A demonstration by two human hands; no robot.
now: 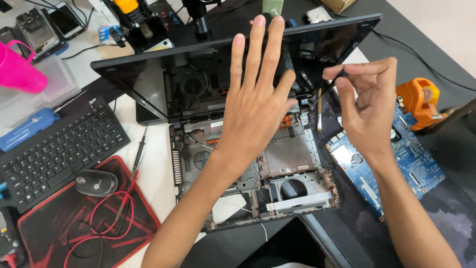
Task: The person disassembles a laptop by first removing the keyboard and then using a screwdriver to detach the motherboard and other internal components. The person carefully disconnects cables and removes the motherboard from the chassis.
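Note:
An opened laptop lies in front of me, its bare lower shell (292, 159) stripped of parts and its dark screen (148, 84) tilted up behind. My left hand (255, 101) hovers flat over the hinge area, fingers spread, holding nothing. My right hand (367, 101) pinches a thin dark tool (325, 89) whose tip points down at the right hinge corner of the shell. A blue circuit board (396, 159) lies on the table just right of the shell, partly under my right wrist.
Left of the laptop are a black keyboard (54, 149), a mouse (96, 182) on a red-and-black mat with red probe leads, and a pink cup (20, 69). An orange tape dispenser (419, 99) stands at the right. Phones (44, 27) and tools crowd the back.

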